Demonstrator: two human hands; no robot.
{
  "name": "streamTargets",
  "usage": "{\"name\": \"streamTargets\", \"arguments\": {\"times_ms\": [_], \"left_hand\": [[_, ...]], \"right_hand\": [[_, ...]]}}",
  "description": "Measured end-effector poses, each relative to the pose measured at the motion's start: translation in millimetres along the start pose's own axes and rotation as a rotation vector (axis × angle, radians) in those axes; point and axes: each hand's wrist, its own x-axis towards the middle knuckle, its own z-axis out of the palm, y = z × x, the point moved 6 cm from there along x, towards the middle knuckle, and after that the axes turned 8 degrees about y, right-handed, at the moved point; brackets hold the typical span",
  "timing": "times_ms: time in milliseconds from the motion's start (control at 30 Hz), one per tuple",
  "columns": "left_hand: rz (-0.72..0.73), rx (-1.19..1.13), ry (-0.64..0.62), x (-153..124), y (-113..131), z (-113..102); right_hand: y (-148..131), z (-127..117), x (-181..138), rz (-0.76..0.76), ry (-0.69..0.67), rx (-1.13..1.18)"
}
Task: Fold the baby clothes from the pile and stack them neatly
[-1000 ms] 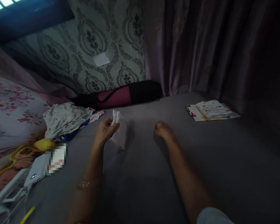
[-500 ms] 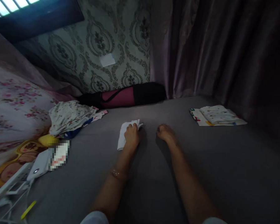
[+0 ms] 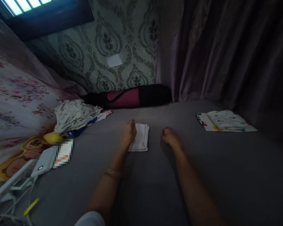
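Note:
A folded white cloth (image 3: 141,138) lies flat on the grey bed sheet (image 3: 153,182), its layered edge facing right. At the cloth's left side is my left hand (image 3: 129,133), touching or just over that edge. Motion smears its fingers, so their grip on the cloth is unclear. To the right of the cloth, apart from it, my right hand (image 3: 171,137) rests low over the sheet. Its fingers are curled in, and nothing shows in them.
Rumpled patterned clothes (image 3: 76,116) lie at the left, near a power strip (image 3: 14,179), a white device (image 3: 44,161) and a yellow strip (image 3: 31,206). A black and maroon long bag (image 3: 132,96) lies along the wall. Folded patterned clothes (image 3: 226,121) sit at the right.
My left hand has moved from on top of the white cloth to its left side. The cloth now lies squarer and flatter. My right hand stays curled beside it; the view has shifted slightly.

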Motion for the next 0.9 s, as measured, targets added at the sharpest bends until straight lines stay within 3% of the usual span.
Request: {"name": "streamTargets", "arguments": {"times_ms": [133,300,467,633,833,900], "left_hand": [[0.147,0.167,-0.060,-9.5,-13.7,17.9],[0.034,0.266,-0.272,-28.3,-27.9,44.7],[0.054,0.291,-0.278,-27.9,-28.5,45.7],[0.044,0.341,-0.364,-23.1,-28.3,45.4],[0.279,0.379,-0.110,-14.9,16.9,40.0],[0.276,0.347,-0.138,-19.5,25.0,51.0]], "right_hand": [[-0.1,-0.3,-1.0,0.004,0.000,-0.004],[1.0,1.8,-0.4,0.002,0.007,-0.009],[0.3,1.2,-0.5,0.004,0.024,-0.015],[-1.5,-2.1,-3.0,0.016,0.015,-0.023],[-3.3,-6.9,-6.9,0.010,0.041,-0.018],[-3.3,-7.3,-7.4,0.011,0.039,-0.017]]}}
